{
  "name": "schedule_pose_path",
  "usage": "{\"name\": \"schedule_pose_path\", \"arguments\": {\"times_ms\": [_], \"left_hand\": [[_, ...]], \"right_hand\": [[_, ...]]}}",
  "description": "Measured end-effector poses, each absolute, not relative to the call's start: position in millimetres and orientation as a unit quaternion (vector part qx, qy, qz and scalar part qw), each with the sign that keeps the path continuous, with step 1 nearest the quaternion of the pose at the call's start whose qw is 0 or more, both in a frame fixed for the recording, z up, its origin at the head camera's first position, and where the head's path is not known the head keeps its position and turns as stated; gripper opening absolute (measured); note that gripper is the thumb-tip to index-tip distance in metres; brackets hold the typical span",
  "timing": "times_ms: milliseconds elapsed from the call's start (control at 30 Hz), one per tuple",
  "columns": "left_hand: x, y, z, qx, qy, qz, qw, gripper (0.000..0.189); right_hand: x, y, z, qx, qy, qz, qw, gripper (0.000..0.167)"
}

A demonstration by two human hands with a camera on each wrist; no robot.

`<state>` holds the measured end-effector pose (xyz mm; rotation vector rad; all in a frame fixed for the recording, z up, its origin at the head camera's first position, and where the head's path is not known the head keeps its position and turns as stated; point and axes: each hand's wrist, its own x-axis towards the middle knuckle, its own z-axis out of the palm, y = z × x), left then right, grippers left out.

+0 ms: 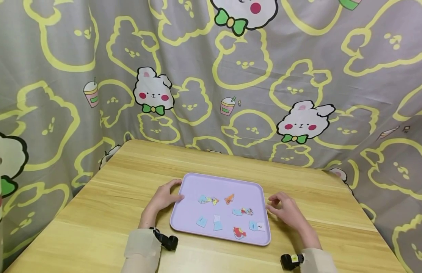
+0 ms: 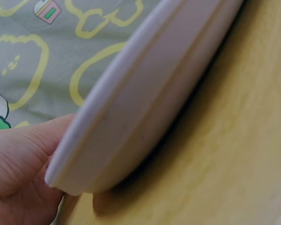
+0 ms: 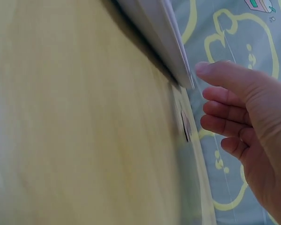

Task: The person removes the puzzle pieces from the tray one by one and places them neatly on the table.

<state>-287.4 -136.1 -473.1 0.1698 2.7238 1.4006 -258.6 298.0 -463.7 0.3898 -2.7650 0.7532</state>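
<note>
A lilac tray [image 1: 192, 210] lies on the table, tilted slightly in the head view. My left hand [image 1: 165, 195] grips its left rim, thumb on top; in the left wrist view the thumb laps over the rim and a fingertip shows under the tray's side. Just off the right rim is my right hand [image 1: 286, 209], fingers loosely bent and holding nothing. Several small paper puzzle pieces lie on the tray: a blue-yellow cluster [image 1: 207, 200], an orange piece [image 1: 229, 198], a blue-red cluster [image 1: 243, 211], a red piece [image 1: 239, 232] and pale blue pieces [image 1: 202, 222].
The wooden table [image 1: 94, 223] extends around the tray on all sides. Behind it hangs a grey curtain [image 1: 197, 76] with yellow outlines and white rabbit faces. Each wrist wears a small black camera [image 1: 168, 242].
</note>
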Motion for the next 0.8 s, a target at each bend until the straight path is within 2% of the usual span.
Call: {"name": "schedule_pose_path", "arguments": {"times_ms": [800], "left_hand": [[-290, -137, -478, 0.053, 0.885, 0.461, 0.034, 0.06]], "right_hand": [[-268, 270, -466, 0.195, -0.944, 0.256, 0.074, 0.025]]}}
